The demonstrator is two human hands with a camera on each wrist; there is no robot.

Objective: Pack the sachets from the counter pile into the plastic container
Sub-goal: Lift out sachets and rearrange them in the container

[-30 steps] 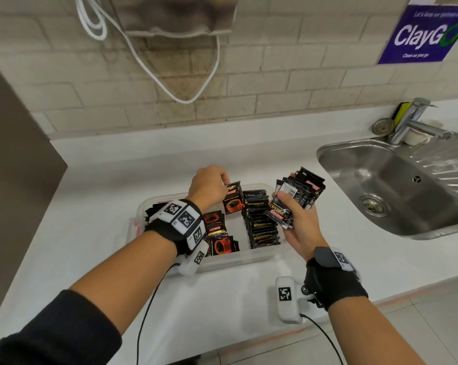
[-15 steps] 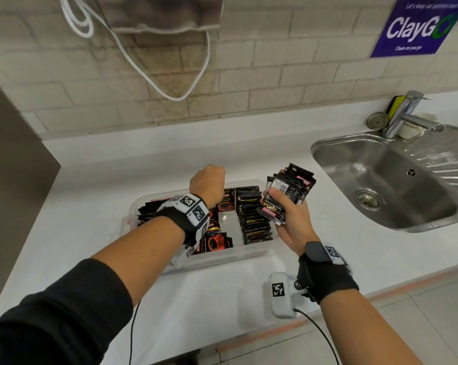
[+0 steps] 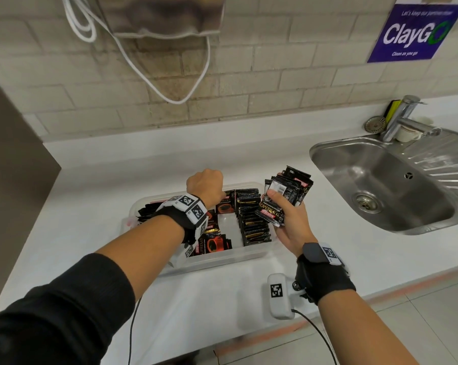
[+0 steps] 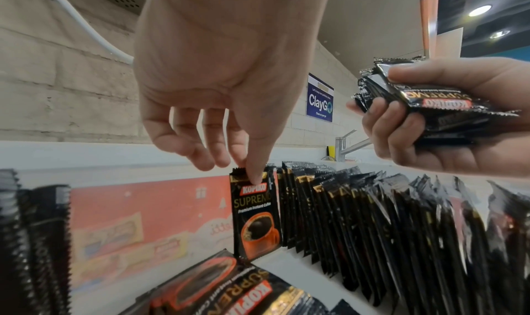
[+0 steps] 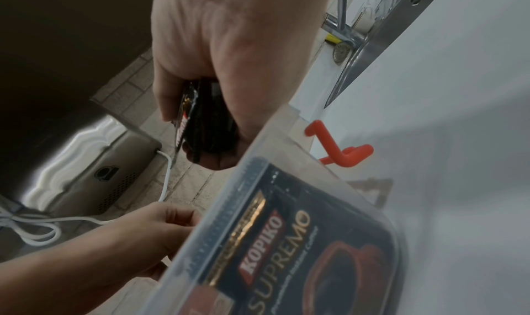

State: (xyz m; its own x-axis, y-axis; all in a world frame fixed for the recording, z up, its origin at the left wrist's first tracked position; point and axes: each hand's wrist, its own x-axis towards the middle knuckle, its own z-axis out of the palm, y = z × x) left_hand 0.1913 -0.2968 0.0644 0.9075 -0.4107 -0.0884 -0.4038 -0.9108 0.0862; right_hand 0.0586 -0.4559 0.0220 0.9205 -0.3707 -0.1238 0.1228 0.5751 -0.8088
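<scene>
Two rows of sachets already stand on edge in the plastic container (image 3: 204, 260), one along its right side (image 3: 251, 219) and a darker one at the far left; a few lie flat in the middle. Packing looks well along, though a gap remains in the centre. No loose pile shows on the tabletop (image 3: 91, 206) in these views, so what is left seems to be the bundle of sachets (image 3: 283, 198) in the right hand (image 3: 291, 227).

Right hand: fingers (image 4: 401, 136) wrapped round that fanned bundle, held above the container's right end.

Left hand (image 3: 205, 185): down inside the container at the far wall, thumb and forefinger pinching the top edge of one upright sachet (image 4: 255, 215); other fingers loosely curled, free.

Sachets: black glossy foil, crimped serrated ends, "KOPIKO SUPREMO" lettering, an orange cup printed on the face. Thin, slippery-looking; likely to topple unless leaned on neighbours.
</scene>
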